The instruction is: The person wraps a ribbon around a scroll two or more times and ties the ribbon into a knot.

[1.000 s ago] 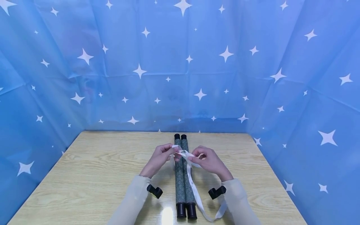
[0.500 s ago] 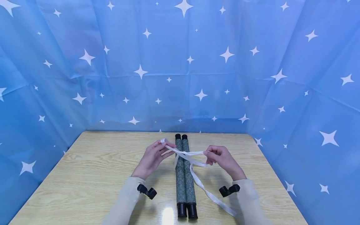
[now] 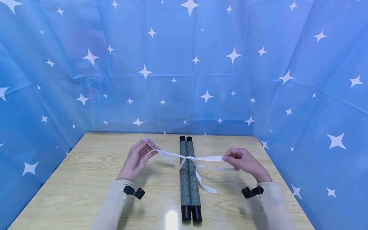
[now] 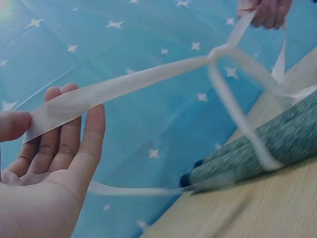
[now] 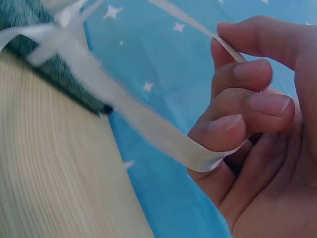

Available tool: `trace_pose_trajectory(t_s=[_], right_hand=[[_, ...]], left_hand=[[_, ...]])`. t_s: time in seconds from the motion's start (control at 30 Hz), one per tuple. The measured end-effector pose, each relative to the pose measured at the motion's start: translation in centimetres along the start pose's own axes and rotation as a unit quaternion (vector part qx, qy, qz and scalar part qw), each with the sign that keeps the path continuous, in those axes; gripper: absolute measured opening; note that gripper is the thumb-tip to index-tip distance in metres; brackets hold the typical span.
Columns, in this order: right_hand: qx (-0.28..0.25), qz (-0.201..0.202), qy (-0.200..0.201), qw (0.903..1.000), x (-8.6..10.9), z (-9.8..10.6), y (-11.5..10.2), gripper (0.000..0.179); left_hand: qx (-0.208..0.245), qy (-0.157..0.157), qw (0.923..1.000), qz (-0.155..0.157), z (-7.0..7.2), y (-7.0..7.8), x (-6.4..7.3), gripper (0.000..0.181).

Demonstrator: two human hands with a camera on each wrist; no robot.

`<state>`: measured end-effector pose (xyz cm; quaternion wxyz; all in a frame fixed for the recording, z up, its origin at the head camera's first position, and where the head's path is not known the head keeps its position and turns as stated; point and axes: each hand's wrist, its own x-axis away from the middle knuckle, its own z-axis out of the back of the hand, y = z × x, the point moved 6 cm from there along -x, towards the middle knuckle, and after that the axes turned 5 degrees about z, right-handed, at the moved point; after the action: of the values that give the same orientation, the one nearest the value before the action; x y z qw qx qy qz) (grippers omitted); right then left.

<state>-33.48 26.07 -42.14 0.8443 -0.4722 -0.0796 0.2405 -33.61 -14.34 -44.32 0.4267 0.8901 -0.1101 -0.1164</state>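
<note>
Two green-grey rolls [image 3: 185, 185] with black end caps, like a double-rolled scroll, lie side by side on the table. White ribbon [image 4: 124, 84] loops around them, and its knot [image 4: 218, 51] stands raised above the rolls in the left wrist view. Left of the rolls, my left hand [image 3: 136, 159] pinches one ribbon length between thumb and fingers. On the other side, my right hand [image 3: 243, 161] pinches another length with thumb and forefinger. A second strand [image 5: 148, 124] bends around its curled lower fingers. One loose ribbon end [image 3: 209, 189] hangs over the right roll.
The pale wood table [image 3: 86, 179] reaches back to a blue curtain [image 3: 172, 108] with white stars, which also hangs along both sides. Black wrist cameras [image 3: 134, 192] sit on both sleeves.
Both hands have moved apart from above the rolls, left hand leftward and right hand rightward. The ribbon is drawn out between them, and its long trailing end has shortened toward the rolls.
</note>
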Motion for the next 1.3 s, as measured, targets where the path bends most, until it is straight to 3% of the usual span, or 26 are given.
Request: trace_pose_trajectory(t_s=[0.23, 0.43, 0.7, 0.93, 1.13, 1.3], right_hand=[[0.09, -0.004, -0.009, 0.9958, 1.0, 2.2, 0.2, 0.023], [0.12, 0.001, 0.03, 0.9923, 1.9, 4.2, 1.0, 0.021], [0.153, -0.028, 0.082, 0.9845, 3.1, 6.5, 2.0, 0.023], [0.18, -0.057, 0.1, 0.9768, 4.1, 7.9, 3.7, 0.027], [0.197, -0.089, 0.117, 0.9693, 4.9, 8.9, 5.8, 0.034], [0.19, -0.107, 0.122, 0.9681, 5.4, 9.1, 7.4, 0.04]], left_hand=[[0.023, 0.037, 0.9989, -0.015, 2.7, 2.1, 1.2, 0.021], [0.048, 0.049, 0.9969, -0.039, 4.8, 3.9, 2.4, 0.022], [0.086, 0.075, 0.9916, -0.061, 7.6, 5.2, 4.0, 0.024], [0.089, 0.09, 0.991, -0.044, 9.4, 5.2, 5.6, 0.024], [0.141, 0.137, 0.9799, -0.034, 11.4, 5.4, 7.4, 0.019], [0.129, 0.148, 0.9804, -0.017, 12.4, 5.5, 8.3, 0.018]])
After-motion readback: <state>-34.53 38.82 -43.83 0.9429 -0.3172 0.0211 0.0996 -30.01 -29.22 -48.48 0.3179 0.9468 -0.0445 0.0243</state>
